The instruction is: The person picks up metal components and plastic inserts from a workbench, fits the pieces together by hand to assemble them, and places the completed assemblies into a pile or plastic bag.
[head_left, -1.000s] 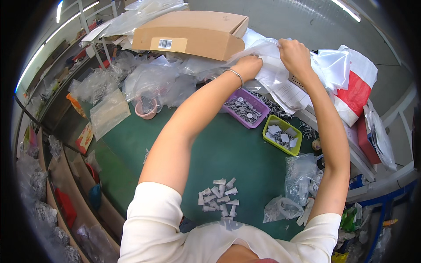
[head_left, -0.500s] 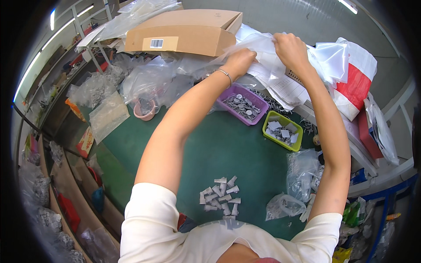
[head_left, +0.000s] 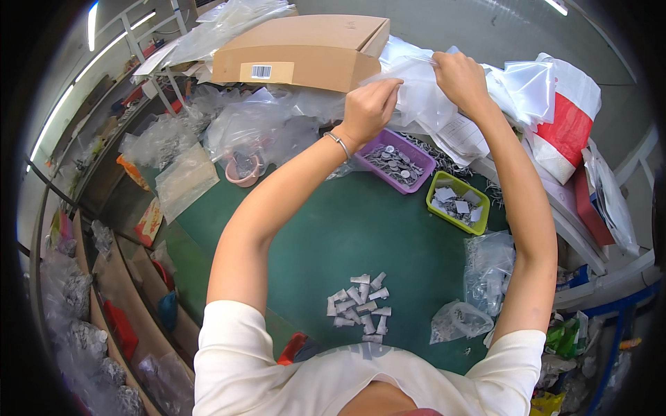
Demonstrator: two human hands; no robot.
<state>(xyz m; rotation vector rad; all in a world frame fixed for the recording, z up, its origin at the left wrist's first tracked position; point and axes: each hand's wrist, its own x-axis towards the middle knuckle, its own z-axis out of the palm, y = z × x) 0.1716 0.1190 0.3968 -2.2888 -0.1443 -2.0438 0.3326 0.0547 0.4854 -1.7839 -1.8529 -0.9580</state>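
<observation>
1. Green mat covers the workbench, with shelves of bagged stock to the left.
2. Nearest the person lies a heap of small grey packets; two filled bags sit to its right.
3. Farther off stand a purple tray and a green tray, side by side.
4. Beyond them, the left hand and right hand each pinch a clear plastic bag, fingers closed on its top edge, held up before a cardboard box.
</observation>
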